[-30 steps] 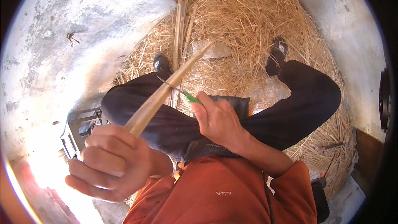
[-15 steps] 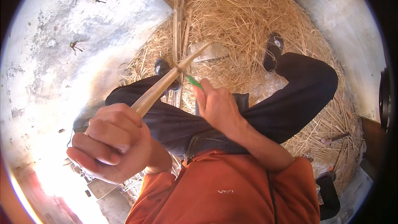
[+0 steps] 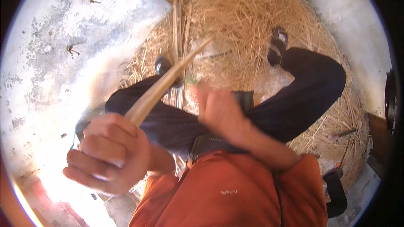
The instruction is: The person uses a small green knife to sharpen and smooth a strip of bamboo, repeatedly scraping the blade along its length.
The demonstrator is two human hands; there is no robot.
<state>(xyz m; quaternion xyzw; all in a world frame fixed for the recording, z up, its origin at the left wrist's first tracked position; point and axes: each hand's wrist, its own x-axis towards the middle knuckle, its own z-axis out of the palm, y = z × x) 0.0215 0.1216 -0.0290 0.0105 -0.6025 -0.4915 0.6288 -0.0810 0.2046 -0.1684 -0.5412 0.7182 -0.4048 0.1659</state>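
Note:
My left hand [image 3: 107,155] is closed in a fist around the thick end of a pale bamboo strip [image 3: 162,86]. From the fist the strip slants up and right to a narrow tip over the shavings. Just right of its middle, my right hand [image 3: 221,107] is closed on a green-handled knife [image 3: 191,79]. Motion blurs the hand and knife, so the blade cannot be made out now. A gap shows between my right fingers and the strip.
Straw-like shavings [image 3: 240,12] cover the floor between my dark-trousered legs [image 3: 311,80]. Long split strips [image 3: 176,25] lie ahead, near my left shoe [image 3: 162,65]. A pale, stained wall-like surface [image 3: 54,59] stands at left. A short-handled tool [image 3: 343,134] lies on the right.
The dark knife end seen against the strip earlier is now a blur beside it. My left fist has shifted slightly left and down with the strip. Both hands keep their holds.

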